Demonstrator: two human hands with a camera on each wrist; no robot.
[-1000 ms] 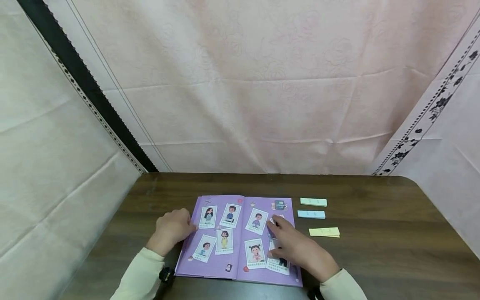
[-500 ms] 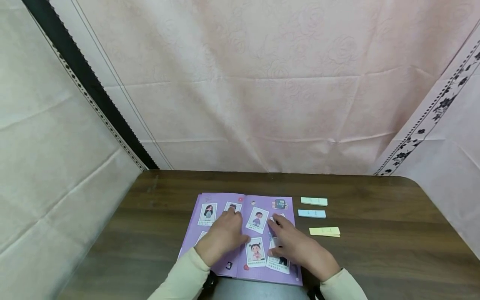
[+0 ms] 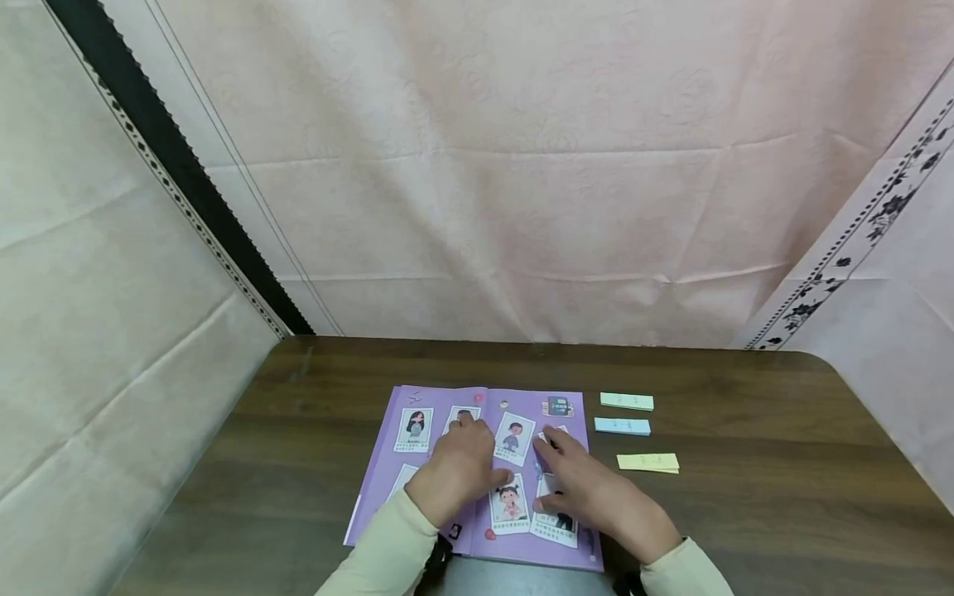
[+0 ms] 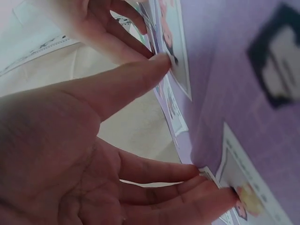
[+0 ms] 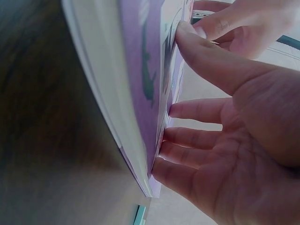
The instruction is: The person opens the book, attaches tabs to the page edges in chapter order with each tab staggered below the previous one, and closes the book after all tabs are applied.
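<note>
A purple book (image 3: 477, 530) lies spread on the table, its pages printed with framed cartoon portraits. My left hand (image 3: 464, 465) is over the middle of the book; in the left wrist view its thumb (image 4: 159, 65) and fingertips touch the pages, spread apart. My right hand (image 3: 585, 488) rests on the right page. In the right wrist view its thumb (image 5: 192, 40) and straight fingers (image 5: 192, 136) press the page near its outer edge. Both hands hide some of the portraits. Neither hand grips anything.
Right of the book lie a green strip (image 3: 627, 401), a blue strip (image 3: 622, 426) and yellow strips (image 3: 648, 463) of sticky notes. The brown wooden table (image 3: 782, 463) reaches back to a pale cloth curtain (image 3: 522, 207).
My left hand has moved right from the book's left edge onto the pages beside the centre fold, then slightly further right. The right hand stays in place on the right page.
</note>
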